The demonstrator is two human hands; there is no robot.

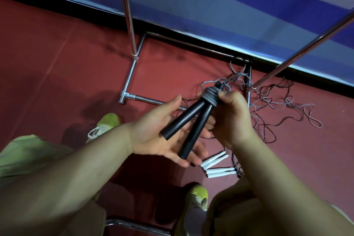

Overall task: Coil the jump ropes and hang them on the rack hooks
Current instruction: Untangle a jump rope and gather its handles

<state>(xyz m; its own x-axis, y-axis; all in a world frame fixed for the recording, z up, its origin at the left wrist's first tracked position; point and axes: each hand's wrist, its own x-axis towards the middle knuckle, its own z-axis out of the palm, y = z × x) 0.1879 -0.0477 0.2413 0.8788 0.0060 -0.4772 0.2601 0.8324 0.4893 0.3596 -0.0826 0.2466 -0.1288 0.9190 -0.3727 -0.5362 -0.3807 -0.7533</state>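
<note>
Held at centre: a jump rope with two black cylindrical handles (188, 120), its grey cord wound in tight turns (210, 96) round their upper ends. Right hand (232, 119) pinching that wound bundle at the top; left hand (159, 130) spread wide beneath, palm up, cradling the splayed handle ends. On the red floor (67, 59) toward 3 o'clock, a tangle of loose thin grey cords (277, 105); toward 5 o'clock, white handles (216, 166). Chrome tubular rack frame (128, 15) rising at 12 o'clock.

black-handled jump rope (193, 120) — grey cord wound round handle tops, held aloft | loose ropes (268, 109) — tangled on floor | white handles (216, 166) — lying flat
</note>
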